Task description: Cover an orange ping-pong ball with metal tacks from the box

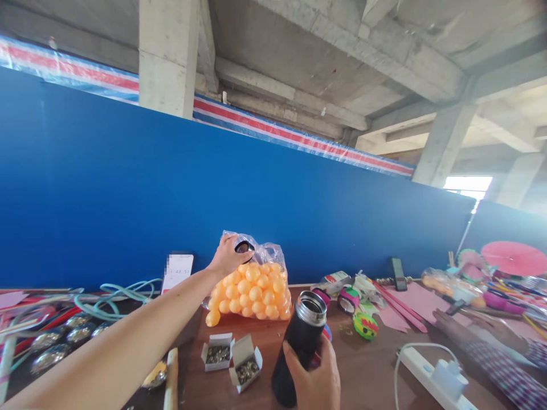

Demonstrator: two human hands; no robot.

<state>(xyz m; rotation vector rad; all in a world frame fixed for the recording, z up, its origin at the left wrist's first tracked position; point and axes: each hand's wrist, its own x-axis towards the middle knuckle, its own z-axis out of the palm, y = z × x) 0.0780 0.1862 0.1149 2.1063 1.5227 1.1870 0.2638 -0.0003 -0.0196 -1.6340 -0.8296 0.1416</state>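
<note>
My right hand (315, 380) is wrapped round a black thermos flask (299, 346) near the table's front edge; the flask is tilted and its steel mouth is uncovered. My left arm stretches forward, and my left hand (228, 256) holds the flask's small black cap (244, 247) above a clear bag of orange ping-pong balls (250, 294) standing against the blue wall.
Two small open boxes of metal tacks (233, 359) lie in front of the bag. Tape rolls (350, 298), a phone (398, 273), pink paper and a white power strip (431, 373) lie to the right, where another person's sleeve (496, 356) rests. Cables and shiny discs lie at left.
</note>
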